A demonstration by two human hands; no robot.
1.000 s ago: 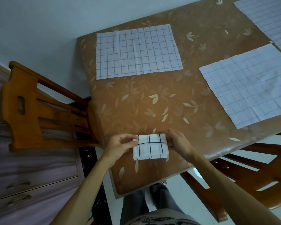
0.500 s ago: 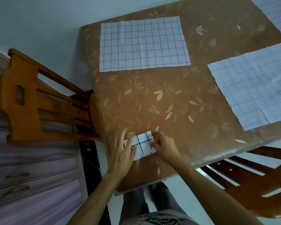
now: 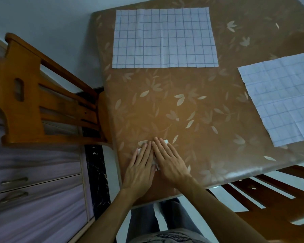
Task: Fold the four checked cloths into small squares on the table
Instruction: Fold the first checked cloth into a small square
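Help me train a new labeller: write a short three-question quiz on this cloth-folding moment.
1. True or false: the left hand and the right hand press flat on the folded cloth.
2. The far checked cloth is: A) spread flat on the table; B) crumpled in a heap; C) rolled into a tube.
3. What piece of furniture stands at the table's left side?
Key: 1 true. 2 A. 3 A wooden chair.
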